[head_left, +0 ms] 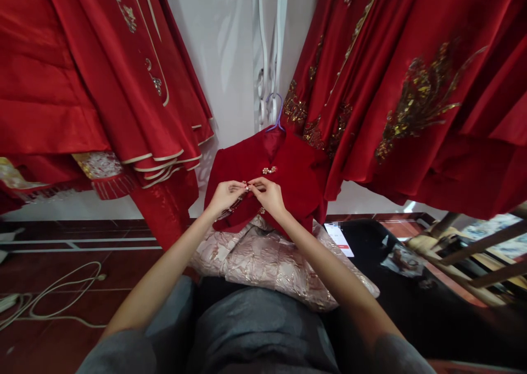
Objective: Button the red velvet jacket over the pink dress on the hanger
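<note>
A red velvet jacket hangs in front of me on a purple hanger. Down its front run ornate gold-and-pearl clasps, and the upper clasp shows just above my hands. My left hand and my right hand meet at the middle of the jacket, thumbs and fingertips pinched together on another beaded clasp. My fingers partly cover this clasp, so whether it is fastened cannot be seen. A lower clasp shows beneath my right hand. The jacket's hem rests by a pink brocade garment across my lap.
Long red gowns hang at the left, and red gowns with gold sequins at the right. A phone lies on a black surface beside a clear plastic bag. A white cable coils on the floor.
</note>
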A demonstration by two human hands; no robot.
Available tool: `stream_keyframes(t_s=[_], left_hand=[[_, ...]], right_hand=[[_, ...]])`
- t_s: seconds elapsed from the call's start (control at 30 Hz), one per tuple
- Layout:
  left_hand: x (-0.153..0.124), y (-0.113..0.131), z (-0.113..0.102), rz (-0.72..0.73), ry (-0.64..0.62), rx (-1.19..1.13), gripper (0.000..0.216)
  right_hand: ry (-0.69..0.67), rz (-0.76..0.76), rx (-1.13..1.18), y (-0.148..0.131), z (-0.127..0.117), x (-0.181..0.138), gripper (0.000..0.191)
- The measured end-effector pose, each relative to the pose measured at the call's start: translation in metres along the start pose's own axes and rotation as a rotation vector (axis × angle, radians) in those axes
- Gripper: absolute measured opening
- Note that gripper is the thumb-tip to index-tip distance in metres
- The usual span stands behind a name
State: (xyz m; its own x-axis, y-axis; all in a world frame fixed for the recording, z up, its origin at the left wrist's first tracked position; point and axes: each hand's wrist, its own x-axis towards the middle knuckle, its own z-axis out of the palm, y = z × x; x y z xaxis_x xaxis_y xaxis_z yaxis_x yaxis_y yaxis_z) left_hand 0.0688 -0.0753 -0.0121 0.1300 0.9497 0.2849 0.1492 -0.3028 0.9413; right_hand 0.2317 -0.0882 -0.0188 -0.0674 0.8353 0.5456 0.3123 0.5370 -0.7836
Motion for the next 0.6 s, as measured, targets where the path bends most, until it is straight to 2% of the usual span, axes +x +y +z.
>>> stream_keyframes(t_s=[0.13, 0.23, 0.37, 0.47, 0.6], left_hand=[[0.000, 0.009, -0.016, -0.015, -0.106, 0.033, 0.029], [-0.008, 0.018, -0.035, -0.053, -0.143, 0.166, 0.023], [-0.022, 0.027, -0.054, -0.201, -0.376, 0.403, 0.021], [-0.032, 0.029, -0.054, -0.228, -0.508, 0.361, 0.023], [-0.037, 0.031, -0.046, -0.241, -0.555, 0.239, 0.020]], right_hand=[[-0.097, 0.077, 0.109, 0.001, -0.017, -0.010, 0.020], [-0.137, 0.182, 0.179, 0.002, -0.037, -0.025, 0.019], [-0.203, 0.263, 0.098, 0.007, -0.055, -0.042, 0.013], [-0.255, 0.227, -0.064, 0.014, -0.054, -0.047, 0.015], [-0.335, 0.157, -0.162, 0.030, -0.039, -0.056, 0.026]])
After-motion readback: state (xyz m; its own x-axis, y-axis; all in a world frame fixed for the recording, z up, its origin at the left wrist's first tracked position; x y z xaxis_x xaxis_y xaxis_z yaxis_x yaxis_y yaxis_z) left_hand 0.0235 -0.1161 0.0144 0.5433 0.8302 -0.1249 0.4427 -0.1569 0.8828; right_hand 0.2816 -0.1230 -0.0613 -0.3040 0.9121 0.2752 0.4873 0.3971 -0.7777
